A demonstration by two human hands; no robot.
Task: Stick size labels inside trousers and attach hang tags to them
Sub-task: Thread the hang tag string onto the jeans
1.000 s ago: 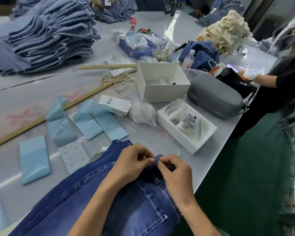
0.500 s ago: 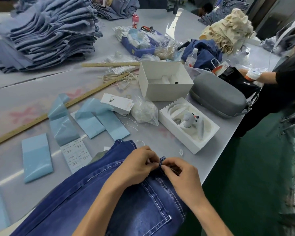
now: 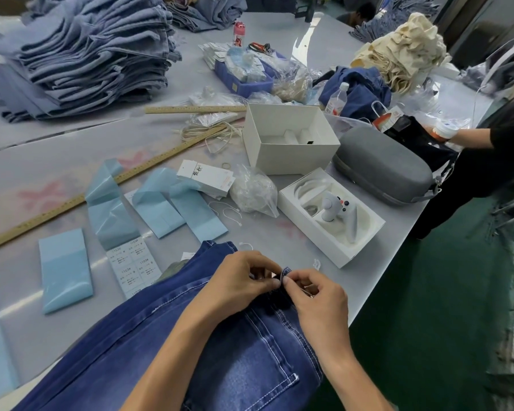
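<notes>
- Your left hand (image 3: pixel 238 280) and right hand (image 3: pixel 316 295) are both pinching the belt loop (image 3: pixel 286 272) of the jeans (image 3: pixel 166 345).
- The jeans are lying on the table (image 3: pixel 42 161) before you, hang tags (image 3: pixel 205 175) resting farther back.

A big pale grey worktop (image 3: pixel 279 232) holds many things. A pair of dark blue trousers (image 3: pixel 149 345) lies at the near edge. Just beyond it are light blue strips (image 3: pixel 64 268) and a white sheet of labels (image 3: pixel 134 266). A long wooden ruler (image 3: pixel 101 192) lies slanted across the worktop, and a shorter ruler (image 3: pixel 195 109) lies farther back. A stack of white hang tags (image 3: pixel 205 176) sits beside a clear plastic bag (image 3: pixel 254 191). An open white box (image 3: pixel 291 137) stands near a flat white tray box (image 3: pixel 331 216) and a grey case (image 3: pixel 383 164). A tall pile of folded jeans (image 3: pixel 86 51) sits at the far left.
</notes>
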